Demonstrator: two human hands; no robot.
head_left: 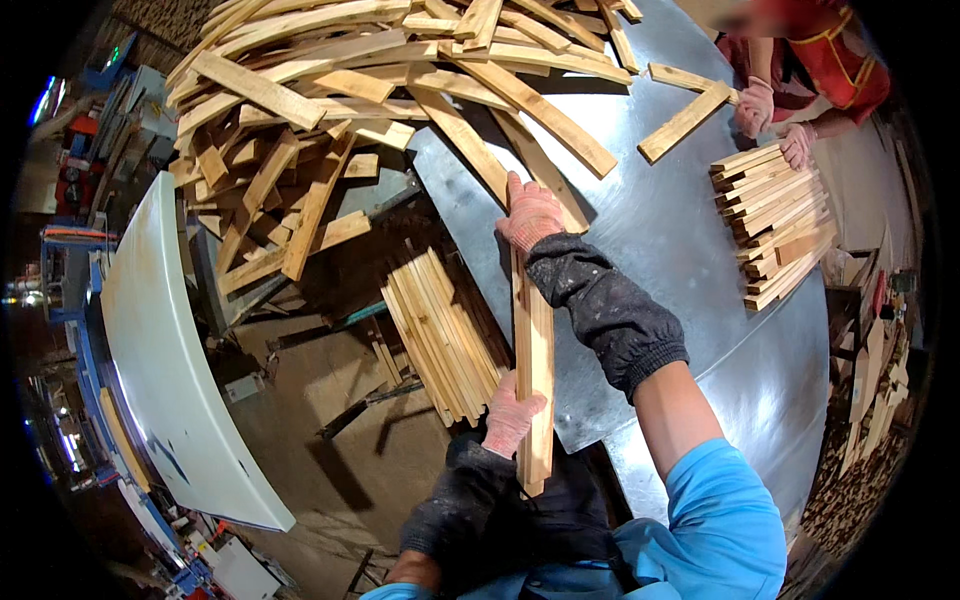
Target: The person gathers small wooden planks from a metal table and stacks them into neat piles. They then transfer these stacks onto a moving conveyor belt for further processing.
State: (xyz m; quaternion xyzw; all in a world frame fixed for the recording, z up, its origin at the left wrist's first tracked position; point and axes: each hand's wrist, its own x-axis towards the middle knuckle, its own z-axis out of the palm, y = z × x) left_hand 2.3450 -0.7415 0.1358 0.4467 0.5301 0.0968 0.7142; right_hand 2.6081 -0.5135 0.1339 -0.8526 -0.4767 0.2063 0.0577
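Wooden strips [536, 360], two or so side by side, stretch lengthwise in front of me along the edge of the metal table. My right hand [533, 212], in a pink glove, is closed round their far end. Closer to my body, my left hand [513, 415], gloved the same way, grips them from the left side near the lower end. Its fingers are partly hidden by the wood. Just left of the strips, a neat stack of wooden strips [437, 335] stands below the table's edge. Two loose strips [465, 145] reach from the pile toward my right hand.
A large heap of wooden strips [300, 95] covers the far left of the metal table [640, 300]. At the upper right, a co-worker's gloved hands [775, 125] are at another strip stack [775, 225] and loose pieces. A pale curved panel [170, 350] stands left.
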